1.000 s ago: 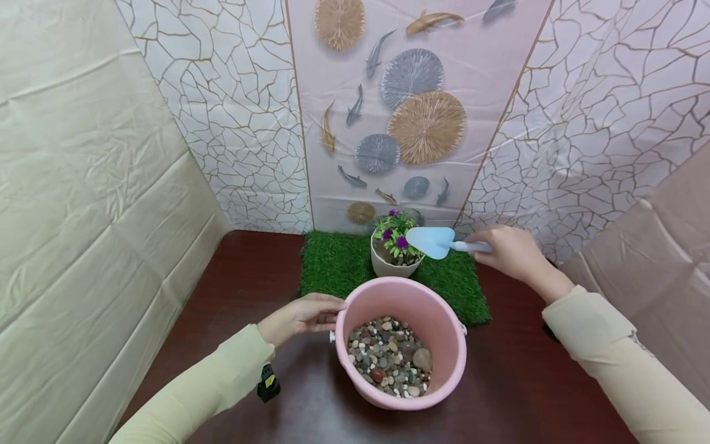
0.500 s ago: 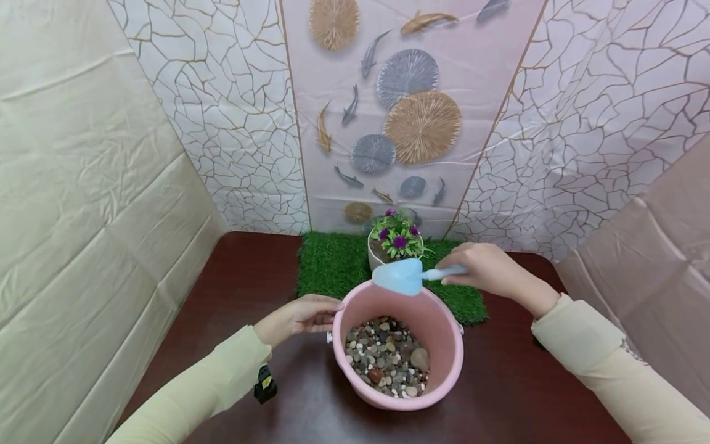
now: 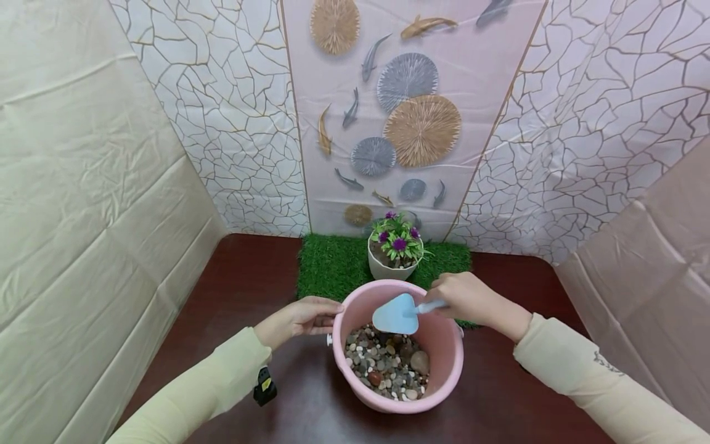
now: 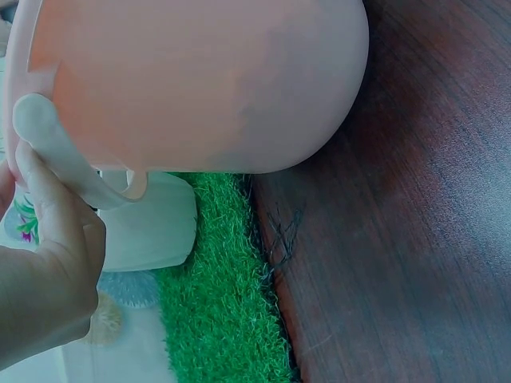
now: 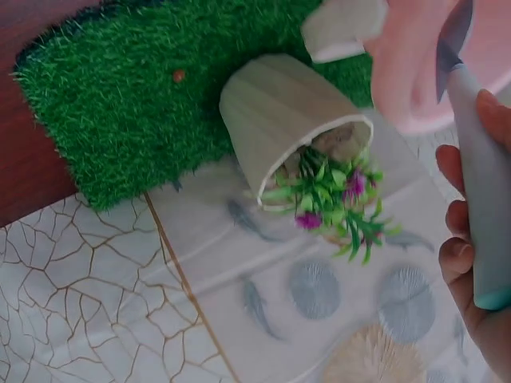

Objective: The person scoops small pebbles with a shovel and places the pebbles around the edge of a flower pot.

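A pink bucket (image 3: 355, 388) stands on the table, with mixed pebbles (image 3: 383, 367) covering its bottom. At its left rim my left hand (image 3: 302, 316) grips the edge between thumb and fingers, and in the left wrist view the hand (image 4: 52, 263) lies beside the white handle (image 4: 72, 159). My right hand (image 3: 471, 299) holds a light blue garden trowel (image 3: 396, 316) by its grey handle (image 5: 487, 183). The blade hangs inside the bucket's mouth, over the back part of the pebbles. Part of the trowel's handle is hidden by the fingers.
Behind the bucket, a white pot (image 3: 388, 269) with purple flowers stands on a green grass mat (image 3: 327, 265). A small reddish pebble (image 5: 179, 76) lies on the mat. Patterned cloth walls (image 3: 255, 123) enclose the dark wooden table (image 3: 244, 277).
My right hand has brought the trowel from beside the flowerpot down and toward me, into the bucket's mouth. The left hand has kept its grip on the rim.
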{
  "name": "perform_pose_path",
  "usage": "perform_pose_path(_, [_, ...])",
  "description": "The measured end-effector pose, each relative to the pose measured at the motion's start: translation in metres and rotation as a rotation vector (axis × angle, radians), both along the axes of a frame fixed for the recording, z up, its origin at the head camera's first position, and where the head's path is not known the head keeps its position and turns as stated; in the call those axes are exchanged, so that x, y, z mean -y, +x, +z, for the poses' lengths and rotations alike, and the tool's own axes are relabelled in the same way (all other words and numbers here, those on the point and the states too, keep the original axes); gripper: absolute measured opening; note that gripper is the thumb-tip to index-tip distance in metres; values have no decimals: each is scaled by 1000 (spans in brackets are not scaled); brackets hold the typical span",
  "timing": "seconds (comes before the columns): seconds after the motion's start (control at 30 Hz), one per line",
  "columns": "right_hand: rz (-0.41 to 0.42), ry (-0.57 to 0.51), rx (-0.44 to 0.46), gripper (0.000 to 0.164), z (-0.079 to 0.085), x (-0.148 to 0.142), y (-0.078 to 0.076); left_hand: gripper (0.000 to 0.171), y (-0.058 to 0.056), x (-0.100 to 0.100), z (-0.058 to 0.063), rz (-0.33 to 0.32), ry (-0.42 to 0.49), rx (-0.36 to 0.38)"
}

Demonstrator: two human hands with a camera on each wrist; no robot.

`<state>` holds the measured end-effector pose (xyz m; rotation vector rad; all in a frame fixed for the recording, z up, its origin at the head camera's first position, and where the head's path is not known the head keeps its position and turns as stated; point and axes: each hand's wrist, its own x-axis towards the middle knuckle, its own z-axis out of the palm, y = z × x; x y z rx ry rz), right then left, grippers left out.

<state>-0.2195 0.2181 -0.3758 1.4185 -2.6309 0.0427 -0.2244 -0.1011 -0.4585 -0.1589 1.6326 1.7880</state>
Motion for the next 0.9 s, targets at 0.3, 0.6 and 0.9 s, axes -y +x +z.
perform_pose_path(0.3, [66, 111, -74, 9, -25, 9, 6, 40, -1, 0, 0, 4, 10, 6])
perform_pose_path(0.6, [114, 117, -173, 31, -43, 19, 9, 40, -1, -1, -1, 13, 6, 5])
perform_pose_path(0.9, [194, 111, -153, 17, -68, 20, 9, 41, -1, 0, -1, 12, 8, 10])
